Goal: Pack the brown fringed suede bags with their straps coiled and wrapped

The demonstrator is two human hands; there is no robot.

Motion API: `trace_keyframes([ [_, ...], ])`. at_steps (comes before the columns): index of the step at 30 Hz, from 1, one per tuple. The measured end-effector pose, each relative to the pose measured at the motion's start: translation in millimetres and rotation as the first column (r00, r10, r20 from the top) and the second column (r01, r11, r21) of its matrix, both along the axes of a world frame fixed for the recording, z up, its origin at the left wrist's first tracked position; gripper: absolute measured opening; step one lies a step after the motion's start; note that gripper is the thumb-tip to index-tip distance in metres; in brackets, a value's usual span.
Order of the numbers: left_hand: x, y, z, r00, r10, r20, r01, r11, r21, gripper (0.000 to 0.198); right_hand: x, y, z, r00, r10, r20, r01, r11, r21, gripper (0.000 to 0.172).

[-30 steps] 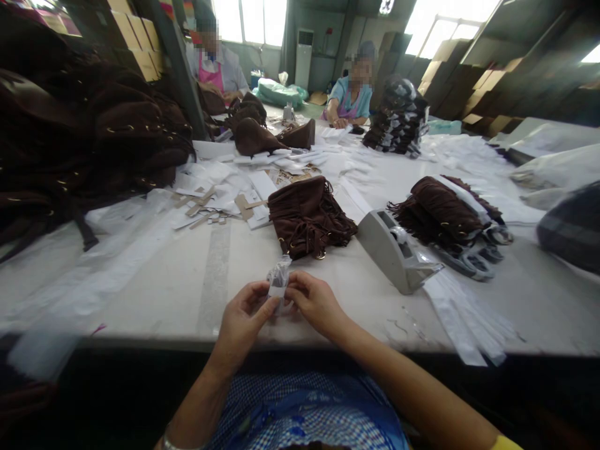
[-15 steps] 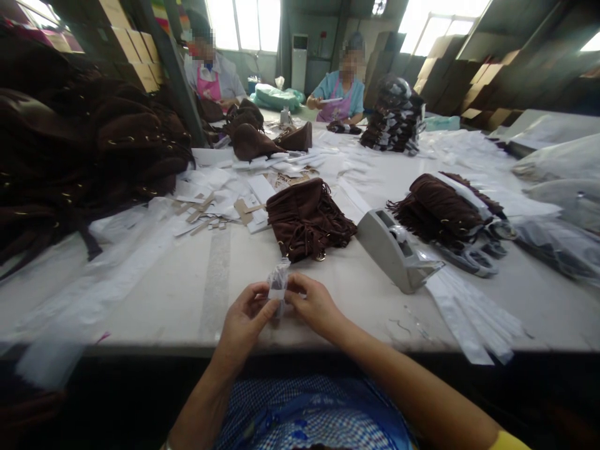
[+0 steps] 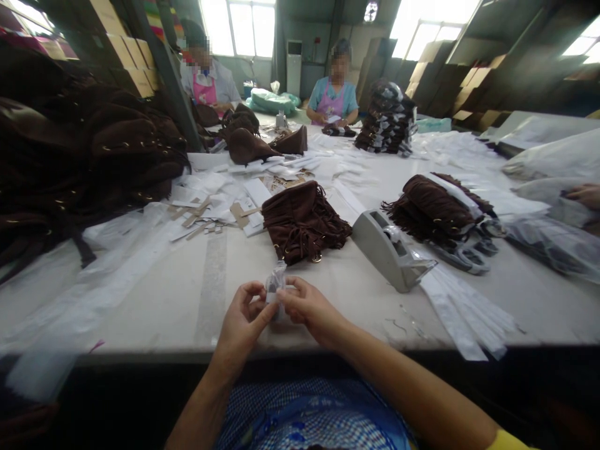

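Just in front of me, near the table's front edge, a small bundle wrapped in clear plastic stands between my hands. It looks like a bag strap, though the wrap hides most of it. My left hand grips it from the left with thumb and fingers. From the right, my right hand pinches the plastic, its thumb and fingertips on the wrap. Right behind the bundle lies a dark brown fringed bag with gold rings. A grey tape dispenser stands to the right of the bag.
More fringed bags lie stacked beyond the dispenser, beside flat plastic sleeves. A large heap of brown bags fills the left. Card scraps litter the middle. Two co-workers sit across the table; another person's hand shows at right.
My right hand's thumb and fingertips have moved left onto the plastic wrap. My left hand keeps its grip. A person's hand has come into view at far right.
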State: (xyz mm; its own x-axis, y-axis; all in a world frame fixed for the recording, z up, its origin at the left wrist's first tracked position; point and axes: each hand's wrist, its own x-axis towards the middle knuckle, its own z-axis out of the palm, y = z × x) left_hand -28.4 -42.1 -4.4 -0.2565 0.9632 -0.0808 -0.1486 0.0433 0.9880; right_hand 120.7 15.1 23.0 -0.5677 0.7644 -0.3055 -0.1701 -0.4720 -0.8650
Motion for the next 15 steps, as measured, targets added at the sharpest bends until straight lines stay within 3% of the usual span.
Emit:
trace_keyframes([
  [3,0,-1,-2.3,0.999,0.02,-0.026,-0.02,1.0,-0.004,0.048,-7,1,-1.7,0.997,-0.036,0.067,0.032,0.998,0.058,0.045],
  [6,-4,-4,-3.6,0.997,0.048,-0.054,-0.05,0.998,-0.031,0.052,-2,7,-0.9,0.989,0.051,0.141,-0.089,0.958,0.273,0.035],
  [8,-10,-6,-2.8,0.996,0.058,-0.062,-0.062,0.996,-0.059,0.054,12,13,2.5,0.96,0.039,0.277,-0.182,0.84,0.512,0.023],
  [9,-15,-7,-2.0,0.996,0.062,-0.061,-0.066,0.995,-0.075,0.054,22,18,4.6,0.936,-0.037,0.351,-0.205,0.754,0.625,0.02],
  [12,-36,-4,2.5,0.994,0.084,-0.075,-0.093,0.988,-0.122,0.056,59,37,8.8,0.809,-0.419,0.412,-0.175,0.498,0.849,0.017],
  [15,-61,10,12.8,0.985,0.128,-0.118,-0.142,0.983,-0.116,0.053,93,69,7.0,0.666,-0.663,0.342,-0.146,0.334,0.931,0.016],
])
